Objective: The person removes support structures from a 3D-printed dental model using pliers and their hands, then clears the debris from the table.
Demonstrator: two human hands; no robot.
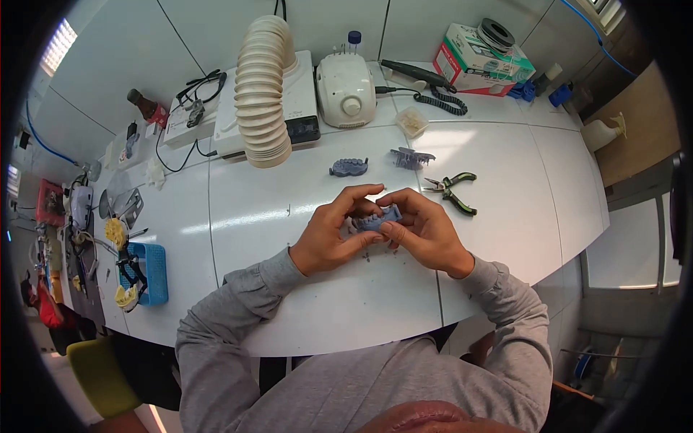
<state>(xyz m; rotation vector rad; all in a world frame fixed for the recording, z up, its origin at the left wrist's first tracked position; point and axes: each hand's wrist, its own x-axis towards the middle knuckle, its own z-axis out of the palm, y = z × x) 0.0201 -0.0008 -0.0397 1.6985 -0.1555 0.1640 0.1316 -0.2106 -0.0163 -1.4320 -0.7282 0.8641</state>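
Between both hands, just above the white table, is a grey-blue dental model (378, 219). My left hand (330, 229) curls round its left side with thumb and fingers. On the other side, my right hand (424, 229) pinches it, thumb on the near face. Fingers cover part of the model. Beyond the hands lies a second grey dental model (349, 167) with a row of teeth. To its right rests a grey piece with many thin struts (412, 158). Green-and-black pliers (454, 192) lie with jaws parted near my right hand. Small dark crumbs lie beneath the hands.
A ribbed white hose (263, 94) hangs over the table at the back. Beside it stand a white control box (346, 94) and a black handpiece (415, 74) with coiled cord. A small clear container (411, 123) sits nearby. At left is a blue basket (153, 270).
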